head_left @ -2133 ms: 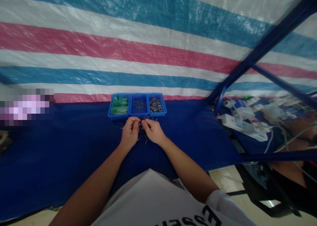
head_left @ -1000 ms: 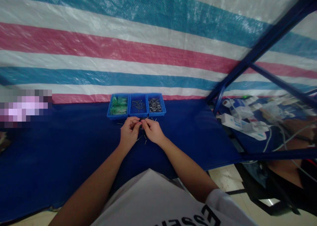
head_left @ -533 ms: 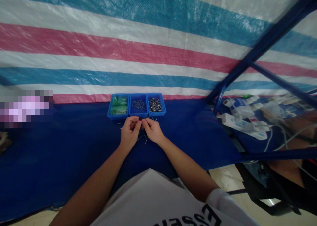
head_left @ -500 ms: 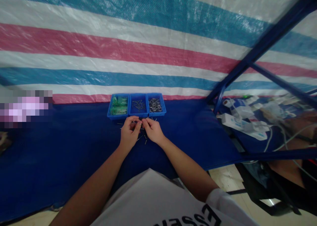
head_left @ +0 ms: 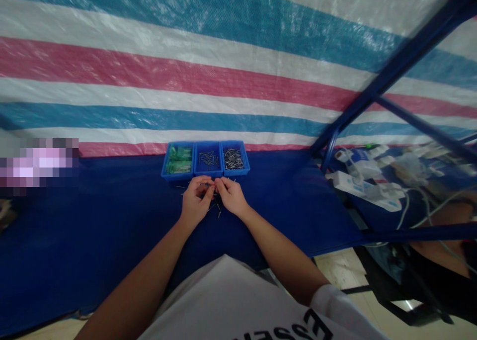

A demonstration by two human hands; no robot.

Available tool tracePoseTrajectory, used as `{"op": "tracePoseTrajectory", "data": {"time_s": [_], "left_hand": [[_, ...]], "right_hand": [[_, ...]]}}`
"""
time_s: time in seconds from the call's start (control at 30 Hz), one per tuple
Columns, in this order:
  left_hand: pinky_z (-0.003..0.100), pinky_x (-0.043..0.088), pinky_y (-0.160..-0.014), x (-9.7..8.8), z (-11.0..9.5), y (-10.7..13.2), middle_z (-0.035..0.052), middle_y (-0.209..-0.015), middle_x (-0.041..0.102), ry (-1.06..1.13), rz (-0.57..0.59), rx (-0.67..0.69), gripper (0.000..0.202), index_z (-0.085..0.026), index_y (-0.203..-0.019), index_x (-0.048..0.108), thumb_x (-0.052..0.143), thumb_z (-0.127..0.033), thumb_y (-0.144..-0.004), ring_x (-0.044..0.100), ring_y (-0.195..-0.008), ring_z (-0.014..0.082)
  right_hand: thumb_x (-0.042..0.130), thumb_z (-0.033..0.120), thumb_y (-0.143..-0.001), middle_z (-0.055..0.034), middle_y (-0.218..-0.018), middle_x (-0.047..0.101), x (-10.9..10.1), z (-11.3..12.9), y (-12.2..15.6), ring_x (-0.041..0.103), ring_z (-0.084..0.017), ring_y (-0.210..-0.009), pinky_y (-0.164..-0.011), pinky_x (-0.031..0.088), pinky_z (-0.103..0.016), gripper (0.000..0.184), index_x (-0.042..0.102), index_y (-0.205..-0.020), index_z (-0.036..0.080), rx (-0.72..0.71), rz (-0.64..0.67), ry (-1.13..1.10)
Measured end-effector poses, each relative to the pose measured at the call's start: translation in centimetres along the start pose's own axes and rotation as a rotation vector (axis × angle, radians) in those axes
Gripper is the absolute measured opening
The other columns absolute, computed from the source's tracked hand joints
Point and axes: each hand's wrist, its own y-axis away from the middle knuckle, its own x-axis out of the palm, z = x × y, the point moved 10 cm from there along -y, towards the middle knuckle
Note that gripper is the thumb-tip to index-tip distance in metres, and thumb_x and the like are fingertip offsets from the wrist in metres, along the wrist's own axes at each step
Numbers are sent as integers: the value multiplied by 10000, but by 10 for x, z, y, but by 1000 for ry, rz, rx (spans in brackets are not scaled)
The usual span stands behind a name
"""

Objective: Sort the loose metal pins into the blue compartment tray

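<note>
In the head view my left hand (head_left: 195, 200) and my right hand (head_left: 231, 197) meet at the fingertips, just in front of three joined blue bins. Both are closed in a pinch, and the fingers hide what lies between them. Several thin metal pins or screws (head_left: 219, 213) lie scattered under and around the hands. Green plastic packets (head_left: 179, 159) fill the left bin (head_left: 178, 176). A loose layer of metal pins or screws (head_left: 207, 158) lies in the middle bin (head_left: 203, 170), and a denser pile (head_left: 233, 158) in the right bin (head_left: 237, 172).
A dark blue cover (head_left: 112, 220) spreads over the table, with a striped tarp (head_left: 208, 91) behind. At right stand a blue metal frame (head_left: 357, 110), a white power strip (head_left: 367, 191) with cables and plastic bags. Part of another person shows at the far right edge.
My fingertips have shifted slightly while staying together. The bins and the scattered metal pieces look the same.
</note>
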Motion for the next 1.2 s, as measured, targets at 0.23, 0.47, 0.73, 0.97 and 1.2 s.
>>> {"op": "tracePoseTrajectory", "data": {"time_s": [0.23,0.47,0.73,0.97,1.2], "left_hand": [[201,490,-535,-4,2,0,47,-994,642,-91,-32,29,196,-185,-986,571,633,-287,-831,588,-586,66],[241,532,-609,-6,2,-1,38,-916,650,-103,-50,17,182,-195,-979,578,625,-292,-832,645,-728,128],[266,549,-677,-8,-2,-1,32,-918,643,-92,-72,40,156,-197,-944,576,625,-281,-823,648,-747,132],[233,500,-576,-6,-1,0,1,-793,622,-77,-46,20,168,-207,-971,565,611,-297,-837,616,-652,120],[223,477,-561,-7,-5,-1,-14,-726,599,-90,-51,16,166,-200,-954,574,612,-311,-837,586,-605,108]], "right_hand": [[397,434,-942,22,-617,510,1,2,0,472,-107,-589,-595,357,-225,395,500,-654,185,-29,4,20],[396,406,-952,19,-623,518,1,7,1,485,-108,-596,-603,362,-227,379,506,-664,185,-45,20,38],[397,404,-952,11,-628,535,2,8,1,485,-113,-592,-598,366,-235,380,499,-655,189,-49,31,60],[399,402,-951,16,-628,533,3,9,2,488,-110,-595,-610,371,-231,376,497,-658,189,-47,38,61],[387,410,-957,9,-647,551,5,7,1,495,-114,-607,-618,378,-233,380,505,-670,190,-42,52,49]]}}
